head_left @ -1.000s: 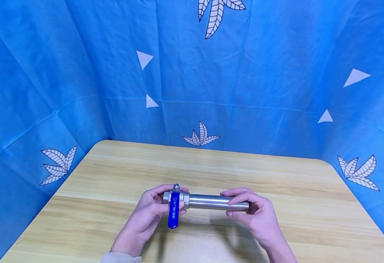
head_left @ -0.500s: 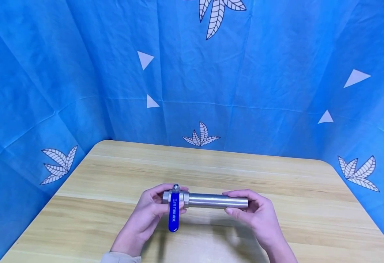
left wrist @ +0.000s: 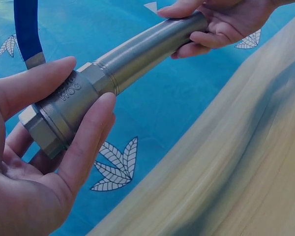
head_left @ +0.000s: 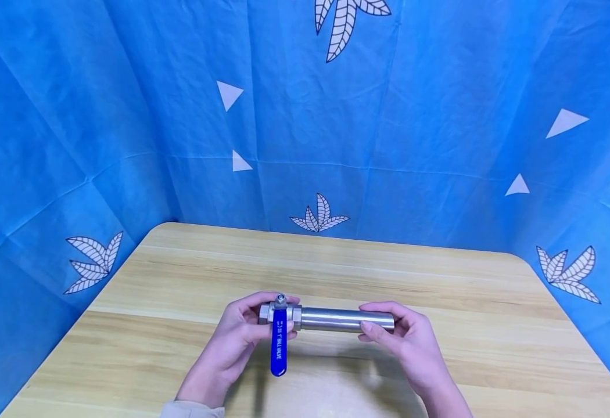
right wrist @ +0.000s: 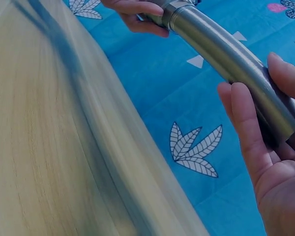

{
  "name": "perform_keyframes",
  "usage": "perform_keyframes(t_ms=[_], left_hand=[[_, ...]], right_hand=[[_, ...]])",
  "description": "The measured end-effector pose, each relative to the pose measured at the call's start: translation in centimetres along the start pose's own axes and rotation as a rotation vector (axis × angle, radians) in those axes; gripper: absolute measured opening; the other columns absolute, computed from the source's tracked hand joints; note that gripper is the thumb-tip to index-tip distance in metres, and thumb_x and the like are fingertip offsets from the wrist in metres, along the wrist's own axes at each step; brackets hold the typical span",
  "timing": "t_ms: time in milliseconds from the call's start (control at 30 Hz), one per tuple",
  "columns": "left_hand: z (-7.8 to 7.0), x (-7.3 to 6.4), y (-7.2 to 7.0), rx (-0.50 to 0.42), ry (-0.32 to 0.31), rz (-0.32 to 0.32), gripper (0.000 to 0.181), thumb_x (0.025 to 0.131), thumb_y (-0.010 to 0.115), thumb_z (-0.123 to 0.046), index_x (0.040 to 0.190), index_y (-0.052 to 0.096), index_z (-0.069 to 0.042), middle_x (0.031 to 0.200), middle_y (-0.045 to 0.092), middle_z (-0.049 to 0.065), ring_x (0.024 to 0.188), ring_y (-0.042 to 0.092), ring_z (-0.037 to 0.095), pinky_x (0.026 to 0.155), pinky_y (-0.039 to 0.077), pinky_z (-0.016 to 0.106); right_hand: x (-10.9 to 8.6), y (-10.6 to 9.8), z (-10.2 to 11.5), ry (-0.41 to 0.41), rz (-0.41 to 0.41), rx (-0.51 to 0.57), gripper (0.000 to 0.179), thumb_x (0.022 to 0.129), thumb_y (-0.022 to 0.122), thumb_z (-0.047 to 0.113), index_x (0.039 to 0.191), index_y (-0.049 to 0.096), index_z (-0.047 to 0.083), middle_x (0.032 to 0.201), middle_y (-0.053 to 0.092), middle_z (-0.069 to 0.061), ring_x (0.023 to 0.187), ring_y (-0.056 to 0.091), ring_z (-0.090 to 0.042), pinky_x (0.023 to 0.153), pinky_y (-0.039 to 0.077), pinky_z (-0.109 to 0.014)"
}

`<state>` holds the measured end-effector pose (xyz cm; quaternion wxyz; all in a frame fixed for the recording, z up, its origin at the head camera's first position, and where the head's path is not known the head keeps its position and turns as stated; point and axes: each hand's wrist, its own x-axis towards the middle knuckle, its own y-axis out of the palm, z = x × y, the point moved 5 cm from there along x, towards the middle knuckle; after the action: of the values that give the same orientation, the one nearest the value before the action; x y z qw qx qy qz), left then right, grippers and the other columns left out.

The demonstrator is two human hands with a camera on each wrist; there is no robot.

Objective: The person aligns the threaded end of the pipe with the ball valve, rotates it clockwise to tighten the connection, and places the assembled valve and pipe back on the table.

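Note:
My left hand grips a steel ball valve, thumb on one side of the body and fingers round the other. Its blue lever handle, lettered "BALL VALVE", points toward me. A shiny steel pipe extends from the valve's right hex end, roughly level above the table. At the pipe's free end, my right hand holds it between thumb and fingers. The right wrist view shows that plain round end beside the palm. Any thread inside the joint is hidden.
Under the hands lies a wooden tabletop with rounded far corners. Blue cloth printed with white leaves and triangles hangs behind it and along both sides.
The lever's tip has swung down toward me as the valve rolled slightly. My right fingers have shifted their hold round the pipe's end. The left hand keeps its place.

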<state>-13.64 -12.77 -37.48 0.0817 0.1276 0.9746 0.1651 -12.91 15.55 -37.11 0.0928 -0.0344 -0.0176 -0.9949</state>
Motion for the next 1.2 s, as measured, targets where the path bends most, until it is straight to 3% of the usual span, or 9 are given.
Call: perform_keyframes(t_ms=[267,400,567,867,967,1200], left_hand=[[0.1,0.0,-0.1,-0.03,-0.023,-0.02,0.052,0.084,0.08,0.007,0.135,0.071,-0.002,0.135,0.075,0.009,0.126,0.065,0.03,0.097,0.064,0.049],[0.1,0.1,-0.2,-0.046,-0.03,-0.039,0.052,0.083,0.079,0.007,0.133,0.071,-0.003,0.135,0.074,0.009,0.128,0.063,0.03,0.097,0.064,0.049],[0.1,0.0,-0.2,-0.063,-0.035,-0.026,0.052,0.083,0.076,0.009,0.132,0.073,-0.008,0.135,0.075,0.007,0.131,0.062,0.029,0.098,0.064,0.049],[0.3,-0.2,-0.1,-0.065,-0.066,-0.017,0.053,0.085,0.078,0.007,0.135,0.072,-0.008,0.137,0.074,0.008,0.129,0.065,0.03,0.099,0.064,0.048],[0.3,-0.1,-0.1,-0.062,-0.07,-0.017,0.053,0.085,0.078,0.006,0.135,0.071,-0.008,0.138,0.074,0.008,0.128,0.065,0.03,0.099,0.064,0.048],[0.2,-0.1,-0.1,-0.059,-0.07,-0.006,0.053,0.085,0.078,0.007,0.136,0.071,-0.007,0.138,0.074,0.008,0.13,0.065,0.03,0.1,0.063,0.049]], right_hand=[[0.0,0.3,0.4,-0.026,0.033,0.014,0.039,0.092,0.077,-0.006,0.13,0.068,-0.008,0.111,0.078,-0.002,0.092,0.079,-0.015,0.086,0.067,-0.036],[0.0,0.4,0.6,-0.043,0.02,-0.034,0.051,0.086,0.083,-0.007,0.134,0.066,-0.006,0.118,0.078,-0.003,0.101,0.076,-0.014,0.087,0.066,-0.029],[0.0,0.3,0.9,-0.085,-0.022,-0.104,0.049,0.082,0.086,-0.007,0.128,0.07,-0.004,0.122,0.079,-0.005,0.1,0.076,-0.014,0.085,0.065,-0.028],[-0.3,0.4,1.2,-0.281,0.062,-0.138,0.043,0.08,0.083,-0.015,0.12,0.075,-0.002,0.122,0.079,-0.004,0.106,0.075,-0.014,0.086,0.064,-0.026],[-0.3,0.4,1.2,-0.244,0.045,-0.13,0.043,0.079,0.084,-0.014,0.12,0.075,-0.003,0.121,0.08,-0.003,0.105,0.076,-0.014,0.084,0.065,-0.028],[-0.3,0.0,0.8,-0.072,0.007,-0.11,0.047,0.078,0.089,-0.006,0.123,0.076,-0.003,0.114,0.082,0.001,0.096,0.078,-0.013,0.08,0.066,-0.029]])
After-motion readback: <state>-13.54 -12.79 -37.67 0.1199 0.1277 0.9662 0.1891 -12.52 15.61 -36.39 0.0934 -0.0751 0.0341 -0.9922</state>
